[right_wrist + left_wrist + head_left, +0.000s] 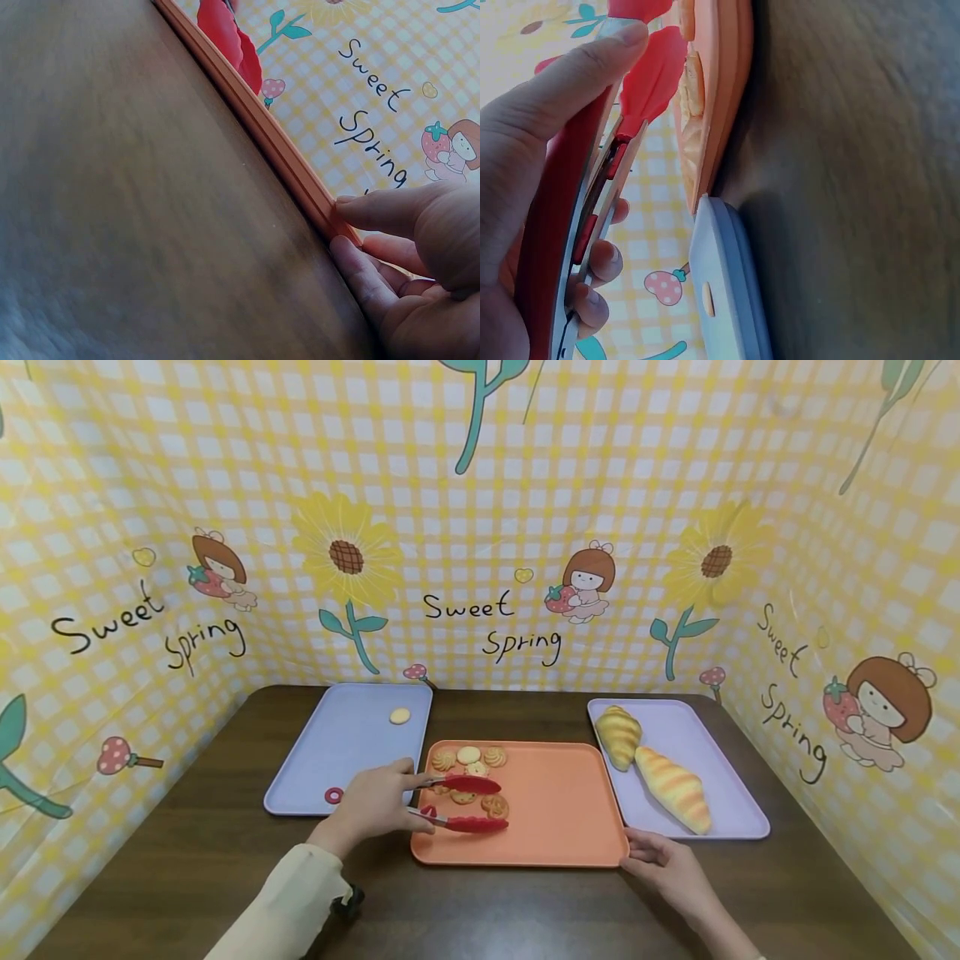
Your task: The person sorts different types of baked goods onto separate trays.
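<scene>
Red-tipped tongs (472, 824) are gripped by the left hand (375, 806), its thumb and fingers curled round the handles, at the nine o'clock side of the orange tray (562, 810). Their tips are parted, and a twisted cookie (493, 806) is framed between them in the head view; whether it is touched cannot be told. Other cookies (444, 759) are clustered toward ten o'clock on the same tray. Its four o'clock corner is pinched by the right hand (667, 864), a hold best made firm so that the tray is not nudged askew.

For good tong work here, both tips are probably best lowered level and centred about one cookie, then squeezed lightly, since close neighbours could be dragged or a brittle edge cracked. Contact should be avoided with the blue tray (352, 743) at ten o'clock, where a pale cookie (400, 716) is seen.
</scene>
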The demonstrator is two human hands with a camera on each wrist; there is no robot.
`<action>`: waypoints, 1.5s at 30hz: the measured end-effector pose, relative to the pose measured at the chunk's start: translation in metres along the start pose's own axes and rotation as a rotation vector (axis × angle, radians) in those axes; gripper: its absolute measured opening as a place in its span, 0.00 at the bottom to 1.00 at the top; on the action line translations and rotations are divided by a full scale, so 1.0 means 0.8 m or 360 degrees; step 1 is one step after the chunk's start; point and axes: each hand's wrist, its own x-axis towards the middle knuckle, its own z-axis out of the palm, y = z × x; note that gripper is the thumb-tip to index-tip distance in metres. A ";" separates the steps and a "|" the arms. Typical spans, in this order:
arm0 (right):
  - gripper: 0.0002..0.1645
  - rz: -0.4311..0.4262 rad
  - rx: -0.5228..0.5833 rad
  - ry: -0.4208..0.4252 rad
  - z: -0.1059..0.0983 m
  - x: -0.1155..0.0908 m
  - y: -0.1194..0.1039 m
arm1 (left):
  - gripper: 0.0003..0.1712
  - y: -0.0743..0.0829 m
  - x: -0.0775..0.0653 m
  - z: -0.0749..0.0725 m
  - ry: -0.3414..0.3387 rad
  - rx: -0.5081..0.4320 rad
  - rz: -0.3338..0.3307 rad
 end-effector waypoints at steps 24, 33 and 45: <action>0.28 -0.0022 -0.0001 -0.0026 -0.002 -0.001 0.000 | 0.42 0.000 -0.008 0.011 0.0244 0.0036 0.0061; 0.28 -0.0014 -0.0027 -0.0030 -0.003 -0.001 -0.002 | 0.43 -0.001 -0.011 0.006 0.0369 0.0097 0.0155; 0.28 -0.0017 -0.0034 -0.0028 -0.002 -0.001 0.001 | 0.43 -0.030 -0.022 0.001 0.0524 0.0160 0.0134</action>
